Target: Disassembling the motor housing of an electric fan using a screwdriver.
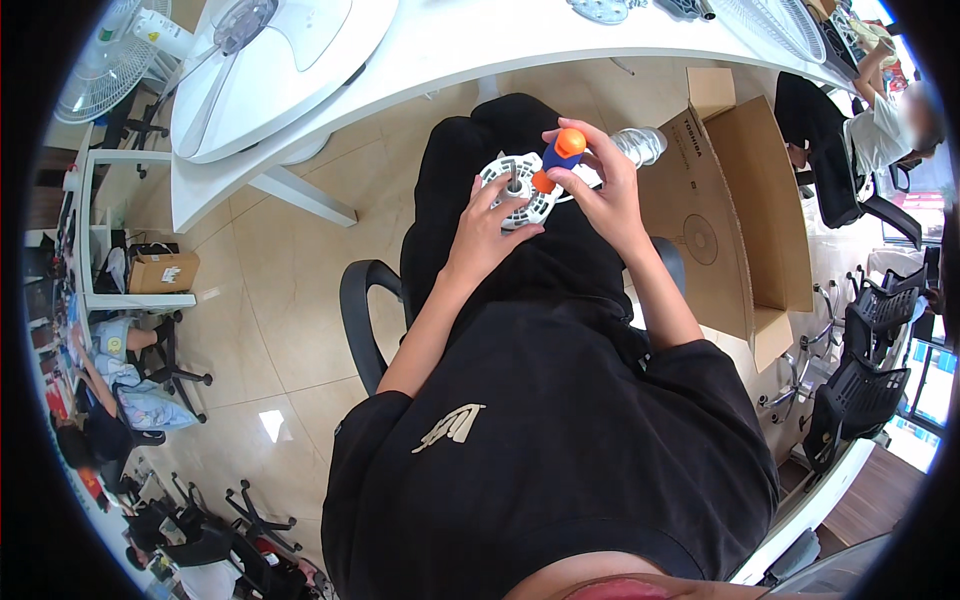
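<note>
Head view shows one white round motor housing [536, 203] over the lap [555, 258] and one orange-and-blue tool [564, 153]. Partly closed, the left hand [482, 236] grips the housing and the right hand [612, 188] grips the tool. The tool's long axis slants, its lower-left end at the housing's right rim.

The left forearm [430, 335] points toward one o'clock, the right forearm [662, 290] toward eleven. The left hand [482, 240] is cupped, its thumb [526, 232] toward three o'clock; the right hand [612, 195] is curled in a grip, fingers [590, 133] toward ten.
</note>
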`<state>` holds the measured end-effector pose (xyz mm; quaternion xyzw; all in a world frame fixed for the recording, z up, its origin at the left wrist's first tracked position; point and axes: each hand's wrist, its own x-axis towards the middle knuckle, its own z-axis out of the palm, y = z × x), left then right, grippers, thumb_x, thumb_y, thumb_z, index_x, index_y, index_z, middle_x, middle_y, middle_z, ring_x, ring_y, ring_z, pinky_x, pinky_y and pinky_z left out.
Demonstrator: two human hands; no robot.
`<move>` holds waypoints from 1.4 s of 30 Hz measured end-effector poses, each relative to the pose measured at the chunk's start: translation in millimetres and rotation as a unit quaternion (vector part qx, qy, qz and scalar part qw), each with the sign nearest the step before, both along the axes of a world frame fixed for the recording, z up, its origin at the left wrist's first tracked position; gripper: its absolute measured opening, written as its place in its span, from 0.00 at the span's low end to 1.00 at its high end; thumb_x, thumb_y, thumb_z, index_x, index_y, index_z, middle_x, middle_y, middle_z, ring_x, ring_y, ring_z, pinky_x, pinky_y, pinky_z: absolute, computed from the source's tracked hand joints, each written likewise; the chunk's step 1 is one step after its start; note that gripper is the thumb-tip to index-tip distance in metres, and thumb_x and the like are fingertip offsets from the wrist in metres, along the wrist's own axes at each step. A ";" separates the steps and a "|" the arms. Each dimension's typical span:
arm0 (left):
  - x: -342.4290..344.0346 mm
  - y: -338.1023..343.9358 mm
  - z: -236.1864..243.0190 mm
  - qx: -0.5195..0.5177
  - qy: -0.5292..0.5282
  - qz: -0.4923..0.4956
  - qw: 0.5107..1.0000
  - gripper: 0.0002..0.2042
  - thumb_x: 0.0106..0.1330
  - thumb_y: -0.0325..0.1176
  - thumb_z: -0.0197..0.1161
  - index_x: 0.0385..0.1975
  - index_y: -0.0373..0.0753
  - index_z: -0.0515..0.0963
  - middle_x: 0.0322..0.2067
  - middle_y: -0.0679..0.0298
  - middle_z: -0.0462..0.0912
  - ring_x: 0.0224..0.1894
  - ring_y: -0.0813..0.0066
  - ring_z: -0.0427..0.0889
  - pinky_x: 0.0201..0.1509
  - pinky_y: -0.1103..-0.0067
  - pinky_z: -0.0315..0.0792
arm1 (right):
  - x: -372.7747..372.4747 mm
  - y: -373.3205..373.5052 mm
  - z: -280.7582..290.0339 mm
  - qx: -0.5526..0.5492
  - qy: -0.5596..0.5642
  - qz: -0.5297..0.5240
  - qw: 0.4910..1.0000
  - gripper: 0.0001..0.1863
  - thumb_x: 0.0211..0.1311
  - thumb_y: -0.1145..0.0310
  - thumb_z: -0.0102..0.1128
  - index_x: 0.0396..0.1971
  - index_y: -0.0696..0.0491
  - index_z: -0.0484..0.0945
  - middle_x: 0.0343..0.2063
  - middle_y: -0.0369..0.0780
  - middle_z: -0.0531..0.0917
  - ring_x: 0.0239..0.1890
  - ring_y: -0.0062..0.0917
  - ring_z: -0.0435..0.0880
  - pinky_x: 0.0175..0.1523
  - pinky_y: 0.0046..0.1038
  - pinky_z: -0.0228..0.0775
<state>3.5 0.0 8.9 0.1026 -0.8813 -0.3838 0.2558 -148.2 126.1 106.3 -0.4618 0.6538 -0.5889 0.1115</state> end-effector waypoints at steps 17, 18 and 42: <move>-3.3 -2.5 -0.1 0.004 -0.014 -0.001 1.000 0.21 0.48 0.41 0.82 0.39 0.37 0.86 0.55 0.50 0.79 0.60 0.42 0.76 0.67 0.54 0.68 | 1.2 -12.9 -4.7 -0.020 0.020 -0.110 0.994 0.28 0.46 0.69 0.84 0.44 0.57 0.75 0.43 0.40 0.77 0.43 0.24 0.83 0.43 0.24 0.83; -3.4 -3.0 -1.3 0.004 -0.014 -0.002 1.000 0.21 0.48 0.41 0.82 0.39 0.37 0.86 0.55 0.50 0.79 0.60 0.42 0.76 0.67 0.54 0.68 | 2.2 -13.9 -5.0 -0.022 0.001 -0.122 0.992 0.28 0.46 0.68 0.84 0.44 0.57 0.75 0.43 0.39 0.78 0.43 0.23 0.83 0.43 0.23 0.83; -2.0 -6.7 -10.7 -0.029 0.041 -0.002 0.999 0.21 0.48 0.42 0.81 0.40 0.42 0.84 0.56 0.59 0.78 0.56 0.54 0.77 0.69 0.57 0.63 | -6.0 -21.7 -5.1 -0.045 -0.008 -0.009 0.999 0.26 0.59 0.79 0.69 0.57 0.57 0.71 0.54 0.45 0.76 0.54 0.29 0.81 0.60 0.30 0.75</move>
